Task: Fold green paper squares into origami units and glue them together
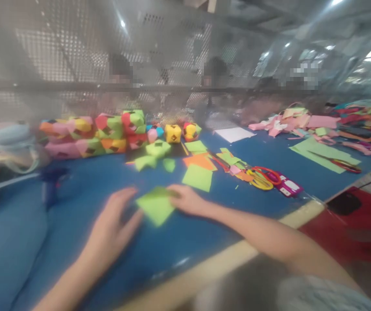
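A square of light green paper (158, 208) is pinched at its right corner by my right hand (185, 199), above the blue table (185, 246). To its left my left hand (117, 218) is open, fingers and thumb apart, close to the paper's left corner; nothing shows in it. Another green square (197, 177) lies just beyond my right hand, beside a piece of orange paper (200, 161). Folded green pieces (158, 148) sit farther back. The picture is blurred by motion.
Stacked multicoloured folded-paper blocks (94, 136) line the back left. A dark blue glue gun (52, 183) stands at left, its cord trailing forward. Scissors with red and yellow handles (263, 178) and a purple packet (288, 185) lie right. More scissors (344, 164) rest on green sheets.
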`<state>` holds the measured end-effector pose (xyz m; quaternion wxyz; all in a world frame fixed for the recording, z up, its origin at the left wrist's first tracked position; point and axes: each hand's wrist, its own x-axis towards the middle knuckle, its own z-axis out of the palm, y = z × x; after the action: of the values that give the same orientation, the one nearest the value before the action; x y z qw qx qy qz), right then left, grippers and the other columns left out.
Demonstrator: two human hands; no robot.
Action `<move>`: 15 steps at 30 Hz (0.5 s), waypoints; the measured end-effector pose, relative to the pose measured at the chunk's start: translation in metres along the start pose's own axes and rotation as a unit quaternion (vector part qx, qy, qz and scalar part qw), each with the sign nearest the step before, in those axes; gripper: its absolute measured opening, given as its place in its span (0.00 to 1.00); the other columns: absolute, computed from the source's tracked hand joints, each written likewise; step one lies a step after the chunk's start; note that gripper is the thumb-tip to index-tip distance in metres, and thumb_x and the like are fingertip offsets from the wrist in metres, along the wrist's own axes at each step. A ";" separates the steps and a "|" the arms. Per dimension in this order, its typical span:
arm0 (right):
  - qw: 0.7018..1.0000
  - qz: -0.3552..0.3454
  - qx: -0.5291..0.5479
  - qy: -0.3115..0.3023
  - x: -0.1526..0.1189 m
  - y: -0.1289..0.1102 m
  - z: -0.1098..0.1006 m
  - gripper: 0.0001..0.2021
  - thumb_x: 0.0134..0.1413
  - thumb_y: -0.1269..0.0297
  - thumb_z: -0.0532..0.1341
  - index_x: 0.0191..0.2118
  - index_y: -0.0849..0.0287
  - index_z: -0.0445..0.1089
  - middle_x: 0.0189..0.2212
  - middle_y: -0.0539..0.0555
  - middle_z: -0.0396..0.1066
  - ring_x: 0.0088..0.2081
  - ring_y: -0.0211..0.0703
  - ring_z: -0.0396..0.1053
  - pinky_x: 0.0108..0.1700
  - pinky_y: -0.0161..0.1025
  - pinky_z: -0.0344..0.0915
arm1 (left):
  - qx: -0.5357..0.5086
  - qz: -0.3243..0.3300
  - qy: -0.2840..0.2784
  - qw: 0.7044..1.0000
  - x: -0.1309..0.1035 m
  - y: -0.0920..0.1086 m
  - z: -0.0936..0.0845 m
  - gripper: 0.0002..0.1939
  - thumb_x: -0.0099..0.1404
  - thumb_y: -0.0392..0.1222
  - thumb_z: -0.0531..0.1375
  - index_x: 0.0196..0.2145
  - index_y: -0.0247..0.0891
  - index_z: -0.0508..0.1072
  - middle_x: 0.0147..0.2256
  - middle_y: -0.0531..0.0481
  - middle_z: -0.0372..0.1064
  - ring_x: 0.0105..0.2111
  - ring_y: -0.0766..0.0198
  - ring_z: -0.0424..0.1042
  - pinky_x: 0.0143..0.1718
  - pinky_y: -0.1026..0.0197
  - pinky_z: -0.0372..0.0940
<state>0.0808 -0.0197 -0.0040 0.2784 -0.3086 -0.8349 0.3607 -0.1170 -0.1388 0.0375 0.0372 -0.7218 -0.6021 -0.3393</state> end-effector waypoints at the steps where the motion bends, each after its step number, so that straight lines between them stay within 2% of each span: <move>1: 1.000 0.008 0.015 0.003 0.000 -0.005 0.001 0.12 0.48 0.71 0.55 0.40 0.62 0.70 0.34 0.51 0.73 0.33 0.37 0.68 0.36 0.34 0.63 | -0.060 -0.060 -0.009 0.996 0.001 0.001 0.003 0.24 0.60 0.44 0.54 0.55 0.43 0.61 0.50 0.42 0.67 0.46 0.53 0.70 0.43 0.51 0.69; 3: 0.999 0.024 0.025 0.006 0.000 -0.016 0.001 0.11 0.47 0.70 0.55 0.37 0.62 0.70 0.31 0.50 0.71 0.30 0.36 0.65 0.33 0.33 0.61 | -0.160 -0.154 -0.038 0.974 0.003 0.002 0.007 0.24 0.60 0.47 0.55 0.53 0.39 0.62 0.51 0.40 0.66 0.47 0.54 0.69 0.44 0.52 0.68; 6: 0.999 0.030 0.026 -0.016 0.001 -0.033 -0.001 0.10 0.47 0.69 0.55 0.36 0.62 0.69 0.28 0.48 0.69 0.29 0.35 0.63 0.33 0.32 0.60 | -0.247 -0.240 -0.047 0.938 0.005 0.000 0.007 0.23 0.59 0.47 0.55 0.51 0.37 0.62 0.51 0.41 0.65 0.47 0.56 0.68 0.44 0.54 0.68; 11: 0.998 0.020 0.051 -0.032 0.008 -0.050 -0.001 0.11 0.48 0.67 0.55 0.37 0.62 0.69 0.29 0.49 0.69 0.29 0.35 0.63 0.32 0.33 0.60 | -0.209 -0.263 -0.001 0.942 0.010 -0.004 -0.002 0.20 0.55 0.40 0.57 0.47 0.35 0.68 0.47 0.43 0.68 0.45 0.58 0.68 0.46 0.55 0.64; 15: 0.998 0.013 0.061 -0.022 0.015 -0.051 0.008 0.11 0.48 0.67 0.55 0.37 0.62 0.69 0.29 0.49 0.69 0.29 0.35 0.63 0.32 0.33 0.60 | -0.212 -0.262 -0.041 0.941 0.012 -0.009 -0.007 0.14 0.54 0.37 0.54 0.38 0.34 0.73 0.36 0.48 0.73 0.35 0.62 0.70 0.39 0.59 0.65</move>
<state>0.0494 -0.0398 0.0344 0.2740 -0.2940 -0.8131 0.4213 -0.1279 -0.1293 0.0459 -0.2312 -0.5429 -0.6853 -0.4269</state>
